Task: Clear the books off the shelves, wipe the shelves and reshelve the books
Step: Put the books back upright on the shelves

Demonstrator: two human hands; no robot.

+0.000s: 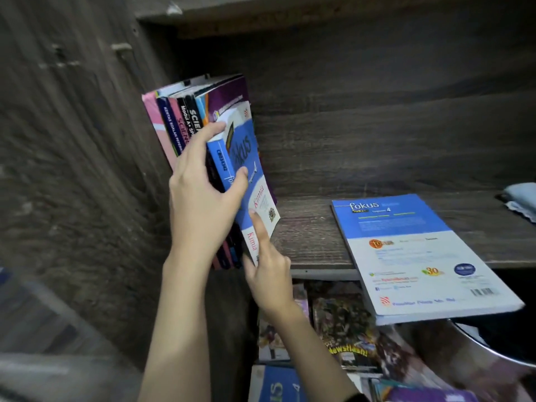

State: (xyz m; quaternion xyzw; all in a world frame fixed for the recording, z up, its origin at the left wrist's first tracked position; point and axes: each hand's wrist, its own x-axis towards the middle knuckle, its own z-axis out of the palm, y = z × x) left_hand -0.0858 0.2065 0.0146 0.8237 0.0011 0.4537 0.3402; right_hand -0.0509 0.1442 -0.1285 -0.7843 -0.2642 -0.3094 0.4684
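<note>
A row of upright books (181, 123) leans against the left wall of a dark wooden shelf (313, 227). The outermost one is a blue and white Fokus Kimia book (246, 158). My left hand (200, 195) grips the spines of the row, thumb on the Fokus Kimia book's cover. Lower down, my right hand (268, 271) presses its index finger against the same book's bottom corner. A second blue and white Fokus book (420, 256) lies flat on the shelf to the right, back cover up, overhanging the front edge.
Below the shelf lie several loose books and magazines (345, 335). A metal bowl rim (490, 346) shows at the lower right. A pale cloth (522, 195) sits at the shelf's far right edge. The shelf board between the two Fokus books is bare.
</note>
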